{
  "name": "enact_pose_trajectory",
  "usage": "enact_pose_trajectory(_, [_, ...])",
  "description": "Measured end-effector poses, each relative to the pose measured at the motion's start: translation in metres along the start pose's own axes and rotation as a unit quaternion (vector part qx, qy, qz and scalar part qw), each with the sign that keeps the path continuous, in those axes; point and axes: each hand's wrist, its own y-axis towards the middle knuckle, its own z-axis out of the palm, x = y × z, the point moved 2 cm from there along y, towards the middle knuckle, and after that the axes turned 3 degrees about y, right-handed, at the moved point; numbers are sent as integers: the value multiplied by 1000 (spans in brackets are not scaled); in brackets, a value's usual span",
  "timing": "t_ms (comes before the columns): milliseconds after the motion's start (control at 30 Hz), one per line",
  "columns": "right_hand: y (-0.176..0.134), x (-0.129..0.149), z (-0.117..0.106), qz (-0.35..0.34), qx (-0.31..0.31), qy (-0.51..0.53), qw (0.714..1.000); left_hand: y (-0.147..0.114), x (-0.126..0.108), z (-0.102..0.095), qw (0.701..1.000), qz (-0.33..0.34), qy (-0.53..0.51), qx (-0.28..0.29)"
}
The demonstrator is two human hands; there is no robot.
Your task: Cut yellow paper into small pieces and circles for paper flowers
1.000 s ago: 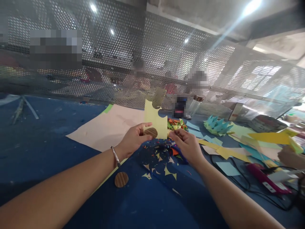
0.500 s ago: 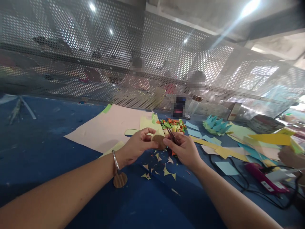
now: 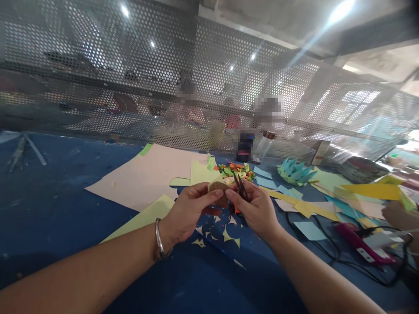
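My left hand (image 3: 191, 207) is closed on a small round brown piece (image 3: 220, 198) with a pale edge, thumb across its front. Its material is not clear from here. Fingers of my right hand (image 3: 255, 203) pinch the piece's right edge. That same hand keeps a pair of dark scissors (image 3: 240, 185), blades pointing up and slightly parted. Beneath both hands lie pale, pointed paper scraps (image 3: 226, 235). A heap of orange, green and yellow cuttings (image 3: 234, 170) sits just beyond them. Next to my left forearm is a sheet of pale yellow paper (image 3: 140, 220).
A large pale pink sheet (image 3: 140, 174) covers the table's back left. A blue pen-like stick (image 3: 225, 255) lies in front. To the right are a blue folded-paper flower (image 3: 296, 171), paper strips, a magenta power strip (image 3: 363, 248) with cables, and another person's hand (image 3: 401, 218). A bottle (image 3: 265, 146) stands behind.
My left hand has turned, its thumb moving over the brown piece. The scissors tilt more upright. The striped brown disc seen by my left wrist is now out of sight, and more yellow sheet shows.
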Motion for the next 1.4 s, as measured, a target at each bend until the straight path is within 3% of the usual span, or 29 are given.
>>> enact_pose_trajectory(767, [1, 3, -2, -8, 7, -55, 998, 1, -5, 1, 999, 19, 31, 12])
enact_pose_trajectory(1067, [2, -8, -7, 29, -4, 19, 999, 8, -3, -9, 997, 32, 73, 6])
enact_pose_trajectory(1233, [4, -6, -7, 45, 46, -3, 998, 7, -5, -11, 991, 60, 118, 29])
enact_pose_trajectory(1400, [3, 1, -7, 15, 89, -87, 992, 5, -7, -11, 986, 76, 143, 50])
